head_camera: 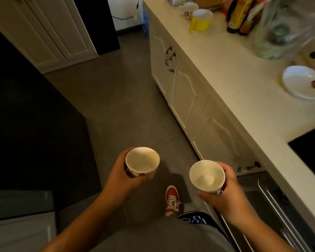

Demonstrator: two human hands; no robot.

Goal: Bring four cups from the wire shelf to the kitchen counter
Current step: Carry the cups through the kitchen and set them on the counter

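My left hand (120,177) grips a white cup with a printed pattern (142,161), held upright above the floor. A plain white cup (206,174) is held upright in my right hand (227,195), close to the cabinet front. Both cups look empty. The cream kitchen counter (231,73) runs along the right side. Two cups stand at its far end: a yellow mug (202,20) and a white mug with a picture (187,10). The wire shelf is out of sight.
Bottles (238,15), a clear plastic bag (284,28) and a white bowl (304,81) sit on the counter. A black hob (311,151) is at the right edge, an oven front (269,206) below. Grey floor (116,99) lies ahead; my red shoe (172,200) is below.
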